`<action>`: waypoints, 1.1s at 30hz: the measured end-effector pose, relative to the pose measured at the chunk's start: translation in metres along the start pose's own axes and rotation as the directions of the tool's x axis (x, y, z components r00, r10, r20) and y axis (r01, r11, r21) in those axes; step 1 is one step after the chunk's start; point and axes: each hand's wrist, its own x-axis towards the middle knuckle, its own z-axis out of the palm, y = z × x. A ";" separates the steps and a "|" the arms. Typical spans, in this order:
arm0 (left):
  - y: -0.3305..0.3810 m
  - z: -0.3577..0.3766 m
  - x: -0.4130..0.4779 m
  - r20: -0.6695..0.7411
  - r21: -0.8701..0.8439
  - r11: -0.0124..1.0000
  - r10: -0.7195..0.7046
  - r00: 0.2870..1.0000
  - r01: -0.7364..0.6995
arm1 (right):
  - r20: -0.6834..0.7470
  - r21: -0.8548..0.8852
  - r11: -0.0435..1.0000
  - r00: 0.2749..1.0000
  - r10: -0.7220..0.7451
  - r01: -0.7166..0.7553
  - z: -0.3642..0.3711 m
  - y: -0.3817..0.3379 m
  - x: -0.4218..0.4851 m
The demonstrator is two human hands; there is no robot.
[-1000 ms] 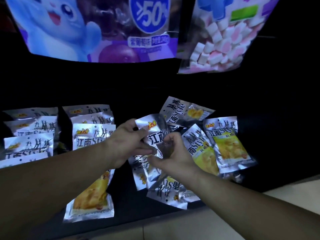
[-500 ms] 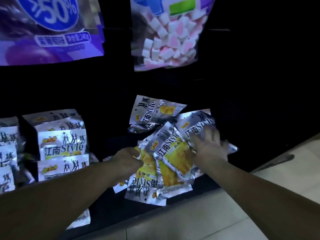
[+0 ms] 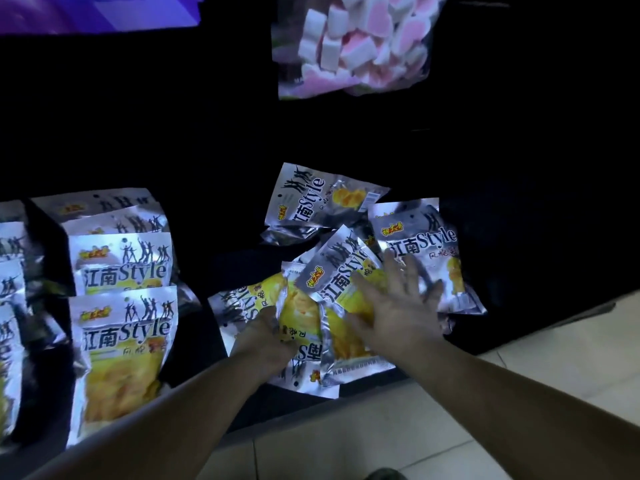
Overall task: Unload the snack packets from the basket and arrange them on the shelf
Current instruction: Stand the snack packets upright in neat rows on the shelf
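**Occlusions and cut-offs**

The fingers of the left hand are hidden among the loose packets; its grip cannot be told. Lower packets in that pile are covered by upper ones and by the right hand. The leftmost packet row is cut by the left edge. The purple bag and the blurred marshmallow bag are cropped at the top. The shelf surface is lost in darkness. A dark object at the bottom edge is cut off, unidentifiable.
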 end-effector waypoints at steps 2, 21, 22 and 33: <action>-0.009 0.003 0.009 -0.030 0.023 1.000 0.005 1.000 -0.004 | 0.085 0.031 0.999 0.996 -0.028 0.025 0.005 -0.022 -0.001; -0.001 -0.101 -0.004 -0.152 -0.142 0.967 0.189 0.970 -0.210 | 0.150 0.093 0.967 0.956 -0.251 0.239 -0.004 0.018 0.029; 0.004 -0.108 -0.009 -0.141 -0.115 0.965 0.218 0.966 -0.234 | 0.142 0.105 0.964 0.956 -0.256 0.243 -0.008 0.017 0.031; 0.027 -0.144 -0.036 0.104 0.453 0.750 0.492 0.865 -0.481 | -0.153 0.410 0.864 0.956 -0.251 0.292 -0.039 -0.037 0.009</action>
